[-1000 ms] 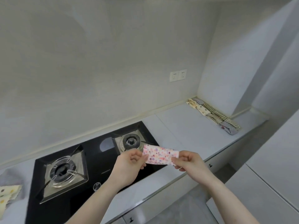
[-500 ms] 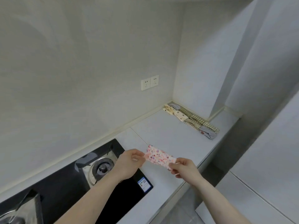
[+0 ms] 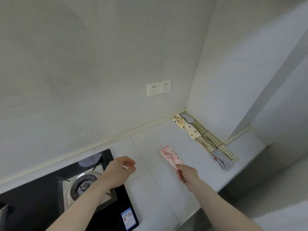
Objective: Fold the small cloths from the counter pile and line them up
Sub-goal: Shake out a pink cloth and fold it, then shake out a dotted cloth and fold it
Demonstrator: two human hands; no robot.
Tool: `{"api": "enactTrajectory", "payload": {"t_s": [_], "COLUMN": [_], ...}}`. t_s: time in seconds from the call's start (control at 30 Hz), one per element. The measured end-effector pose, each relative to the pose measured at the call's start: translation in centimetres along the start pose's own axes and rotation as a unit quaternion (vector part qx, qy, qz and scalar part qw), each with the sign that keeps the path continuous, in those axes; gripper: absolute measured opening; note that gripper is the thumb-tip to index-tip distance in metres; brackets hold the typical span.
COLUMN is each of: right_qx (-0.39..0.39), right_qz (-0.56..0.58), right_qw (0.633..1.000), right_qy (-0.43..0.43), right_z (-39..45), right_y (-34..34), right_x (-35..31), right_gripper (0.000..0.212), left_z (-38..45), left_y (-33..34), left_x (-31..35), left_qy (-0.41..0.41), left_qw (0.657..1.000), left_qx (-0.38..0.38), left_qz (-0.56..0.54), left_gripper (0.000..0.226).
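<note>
A folded pink flowered cloth (image 3: 171,156) is held out over the white counter (image 3: 166,184), and my right hand (image 3: 186,174) pinches its near end. My left hand (image 3: 119,170) hovers above the hob's right edge with fingers loosely curled and nothing in it. Along the right wall runs a row of folded cloths (image 3: 204,139): grey, cream spotted, several green checked ones, and a grey one at the near end. The pink cloth is to the left of that row, apart from it.
A black glass gas hob (image 3: 50,197) with a steel burner (image 3: 85,185) fills the lower left. A double wall socket (image 3: 158,87) is on the back wall. The counter's front edge (image 3: 208,204) drops off at the lower right, beside grey cabinet fronts.
My left hand has let go of the pink cloth and drawn back to the left. My right hand alone has carried the cloth to the right, toward the row. The view has turned right.
</note>
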State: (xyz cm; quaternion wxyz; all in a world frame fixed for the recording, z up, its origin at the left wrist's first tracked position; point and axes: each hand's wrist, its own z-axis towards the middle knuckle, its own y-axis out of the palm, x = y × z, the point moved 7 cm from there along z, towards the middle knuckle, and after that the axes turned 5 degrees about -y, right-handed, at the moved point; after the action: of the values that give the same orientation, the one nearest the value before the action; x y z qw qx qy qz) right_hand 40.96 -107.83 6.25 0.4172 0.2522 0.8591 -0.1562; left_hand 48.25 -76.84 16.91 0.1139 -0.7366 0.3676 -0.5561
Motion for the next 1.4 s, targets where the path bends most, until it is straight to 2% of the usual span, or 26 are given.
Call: {"api": "enactTrajectory", "payload": {"t_s": [0.3, 0.5, 0.67, 0.8, 0.93, 1.07, 1.23, 1.4], "right_qx": [0.023, 0.026, 0.008, -0.002, -0.007, -0.021, -0.042, -0.059], "right_qz": [-0.019, -0.004, -0.022, -0.064, -0.089, -0.102, -0.089, -0.053], "right_qw": [0.995, 0.99, 0.991, 0.987, 0.987, 0.988, 0.993, 0.996], "right_qy": [0.091, 0.141, 0.135, 0.144, 0.136, 0.118, 0.06, 0.035], "right_z": [12.9, 19.2, 24.1, 26.8, 28.7, 30.6, 32.3, 33.7], "right_y": [-2.0, -1.8, -0.4, 1.0, 2.3, 3.7, 5.9, 7.7], "right_x": [-1.2, -1.5, -3.9, -5.9, -7.1, -8.6, -11.3, -12.1], "right_gripper": [0.027, 0.03, 0.026, 0.012, 0.019, 0.014, 0.033, 0.032], "left_z": [6.3, 8.7, 10.6, 11.9, 12.4, 12.8, 12.3, 11.6], "left_y": [6.4, 7.3, 6.9, 6.4, 6.2, 6.1, 5.9, 6.1], "left_x": [2.6, 2.7, 3.3, 4.1, 4.0, 3.9, 3.1, 2.2], "left_qy": [-0.081, -0.111, -0.12, -0.121, -0.126, -0.13, -0.149, -0.156], "left_qw": [0.997, 0.993, 0.991, 0.991, 0.99, 0.989, 0.985, 0.983], "left_qx": [0.01, 0.038, 0.054, 0.065, 0.067, 0.068, 0.085, 0.096], "left_qz": [-0.006, -0.006, 0.0, 0.002, 0.001, 0.014, 0.015, 0.006], "left_gripper": [0.011, 0.011, 0.01, 0.009, 0.008, 0.008, 0.011, 0.009]}}
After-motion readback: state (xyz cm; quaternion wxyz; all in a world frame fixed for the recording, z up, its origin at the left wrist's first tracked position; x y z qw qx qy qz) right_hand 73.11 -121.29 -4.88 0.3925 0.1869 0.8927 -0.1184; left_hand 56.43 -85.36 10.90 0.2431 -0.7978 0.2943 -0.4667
